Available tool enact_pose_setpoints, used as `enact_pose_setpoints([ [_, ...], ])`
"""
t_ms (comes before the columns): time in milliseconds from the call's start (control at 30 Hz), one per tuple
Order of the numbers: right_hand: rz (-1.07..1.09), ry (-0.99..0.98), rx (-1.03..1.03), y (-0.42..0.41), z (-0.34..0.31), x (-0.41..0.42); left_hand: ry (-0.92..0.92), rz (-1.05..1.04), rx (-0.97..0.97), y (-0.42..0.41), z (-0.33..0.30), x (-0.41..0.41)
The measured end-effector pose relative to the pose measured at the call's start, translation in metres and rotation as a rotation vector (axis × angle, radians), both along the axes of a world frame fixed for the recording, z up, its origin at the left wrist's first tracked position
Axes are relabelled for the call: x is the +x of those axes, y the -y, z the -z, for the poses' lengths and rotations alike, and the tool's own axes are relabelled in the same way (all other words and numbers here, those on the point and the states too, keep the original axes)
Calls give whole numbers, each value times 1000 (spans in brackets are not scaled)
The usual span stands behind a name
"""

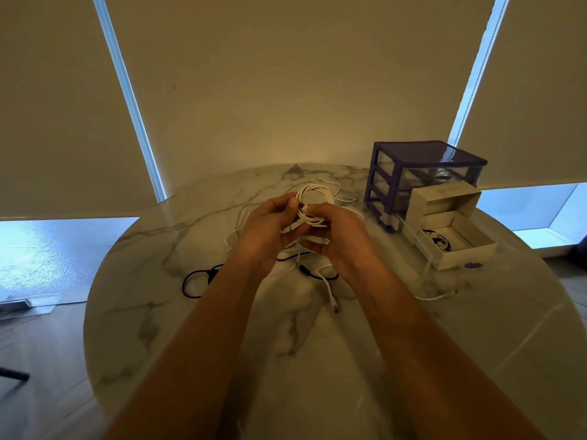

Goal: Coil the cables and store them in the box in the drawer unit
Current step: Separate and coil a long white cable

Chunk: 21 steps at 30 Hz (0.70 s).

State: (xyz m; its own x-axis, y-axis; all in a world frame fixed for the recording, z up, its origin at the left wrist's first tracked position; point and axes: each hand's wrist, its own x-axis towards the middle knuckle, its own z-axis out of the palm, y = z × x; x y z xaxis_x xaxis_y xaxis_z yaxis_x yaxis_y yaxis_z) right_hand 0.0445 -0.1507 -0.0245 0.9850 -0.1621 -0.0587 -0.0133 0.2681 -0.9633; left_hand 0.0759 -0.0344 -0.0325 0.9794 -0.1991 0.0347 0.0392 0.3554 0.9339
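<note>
At frame centre your left hand and right hand both pinch the white cable coil above the table, and loosening either could let the loops spring open before reaching the box at right.

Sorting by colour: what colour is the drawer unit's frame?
Purple, around clear drawers; the drawer unit shows only in the head view.

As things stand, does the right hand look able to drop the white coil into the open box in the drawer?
Probably yes. The right hand and left hand both grip the white coil; the box sits open-topped to its right, nothing between.
</note>
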Motion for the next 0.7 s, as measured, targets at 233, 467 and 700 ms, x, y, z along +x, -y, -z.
enact_pose_setpoints([
  [233,-41,-89,-4,11,4,4,-191,211,-181,-9,-8,-2],
  [467,-46,-166,61,17,5,2,90,133,316,-14,-2,-1],
  [700,-49,-175,160,12,5,2,164,40,290,-4,2,-2],
])
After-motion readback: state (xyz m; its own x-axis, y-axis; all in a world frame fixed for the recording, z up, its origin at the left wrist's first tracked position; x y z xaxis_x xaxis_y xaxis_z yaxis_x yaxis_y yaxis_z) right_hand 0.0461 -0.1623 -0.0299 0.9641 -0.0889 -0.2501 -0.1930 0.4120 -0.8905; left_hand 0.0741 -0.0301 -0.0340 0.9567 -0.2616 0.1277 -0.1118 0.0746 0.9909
